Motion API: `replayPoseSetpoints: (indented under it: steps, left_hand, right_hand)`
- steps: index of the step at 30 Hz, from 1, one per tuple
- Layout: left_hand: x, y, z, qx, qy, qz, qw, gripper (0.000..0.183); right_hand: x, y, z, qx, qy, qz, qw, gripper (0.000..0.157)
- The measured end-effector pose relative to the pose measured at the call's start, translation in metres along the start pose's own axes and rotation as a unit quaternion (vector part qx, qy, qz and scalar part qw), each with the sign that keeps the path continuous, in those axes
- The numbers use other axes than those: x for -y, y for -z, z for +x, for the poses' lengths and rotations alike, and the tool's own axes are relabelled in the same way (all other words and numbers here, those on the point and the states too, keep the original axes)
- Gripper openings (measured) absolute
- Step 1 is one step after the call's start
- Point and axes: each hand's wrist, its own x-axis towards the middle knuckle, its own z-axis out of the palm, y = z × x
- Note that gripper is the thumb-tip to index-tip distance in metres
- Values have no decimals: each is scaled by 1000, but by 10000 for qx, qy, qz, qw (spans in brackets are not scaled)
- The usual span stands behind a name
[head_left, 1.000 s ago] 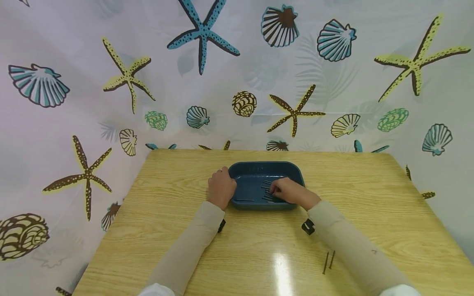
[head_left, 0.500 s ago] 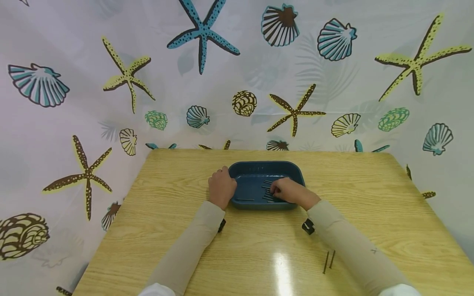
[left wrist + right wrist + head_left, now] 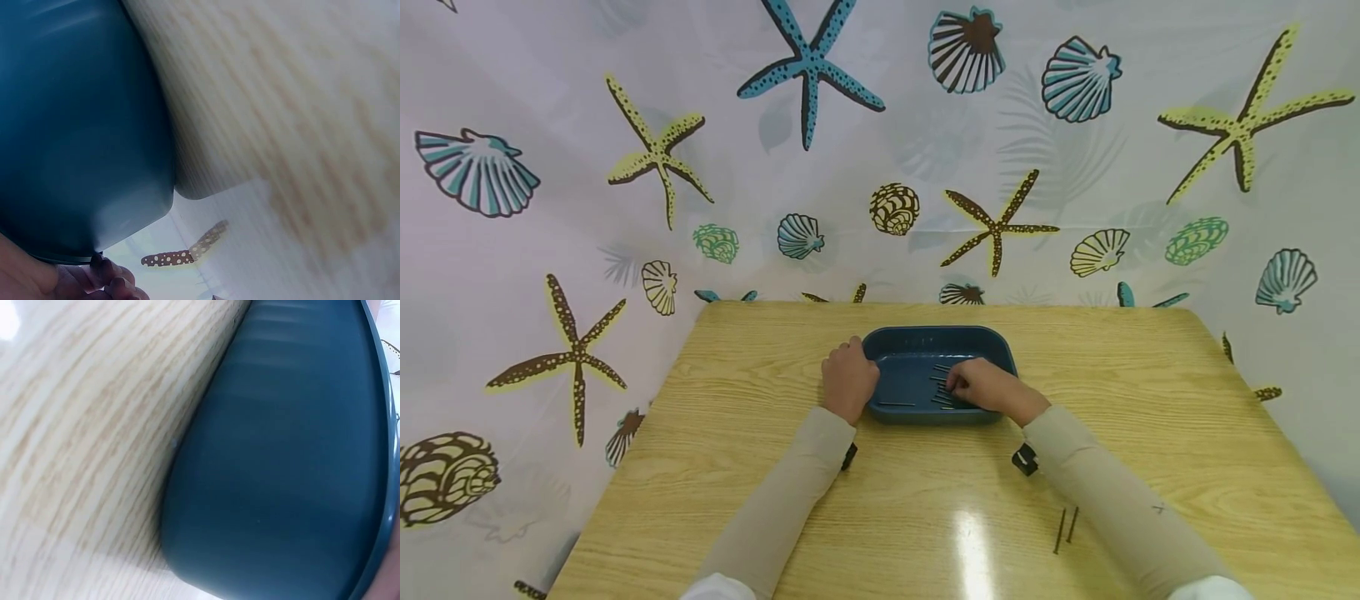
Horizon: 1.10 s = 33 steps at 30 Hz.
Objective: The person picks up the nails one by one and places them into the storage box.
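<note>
A dark blue oblong tray (image 3: 917,340) sits on the table. My left hand (image 3: 850,382) grips its left end, and in the left wrist view the fingers (image 3: 119,281) curl at the rim beside the tray's outer wall (image 3: 81,125). Reaching over the right side, my right hand (image 3: 983,387) has its fingertips bent down among several thin dark nails (image 3: 942,399) lying side by side inside. Whether it pinches one I cannot tell. A single nail (image 3: 897,404) lies apart at the tray's front left. In the right wrist view the tray's side (image 3: 275,450) hides the right fingers.
Two more nails (image 3: 1060,532) lie on the wooden table (image 3: 917,508) near the right forearm. A curtain (image 3: 865,100) printed with starfish and shells hangs behind the table and at both sides. Dark wrist cameras (image 3: 1025,459) sit under the sleeves.
Hardly anything differs: the right fingers shift very slightly among the nails, while the left hand and the tray stay in place.
</note>
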Motion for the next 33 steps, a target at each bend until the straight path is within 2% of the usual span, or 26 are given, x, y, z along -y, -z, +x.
replayPoseSetpoints:
  steps: [10,16,23,33]
  left_hand:
    - [-1,-1,1,64,18,26,10000,24]
    - [-1,-1,1,65,12,80,9999,23]
    - [1,-5,2,-4,-8,76,10000,21]
    - [3,-7,2,-41,-88,-55,9999,19]
  right_hand:
    - [1,2,-3,-551,212,-96,9982,11]
    - [8,7,-13,-947,302,-70,9950,10]
    - [13,19,-41,-1127,197,77,9934,13]
    - [8,37,-95,-1353,-76,147,9907,11]
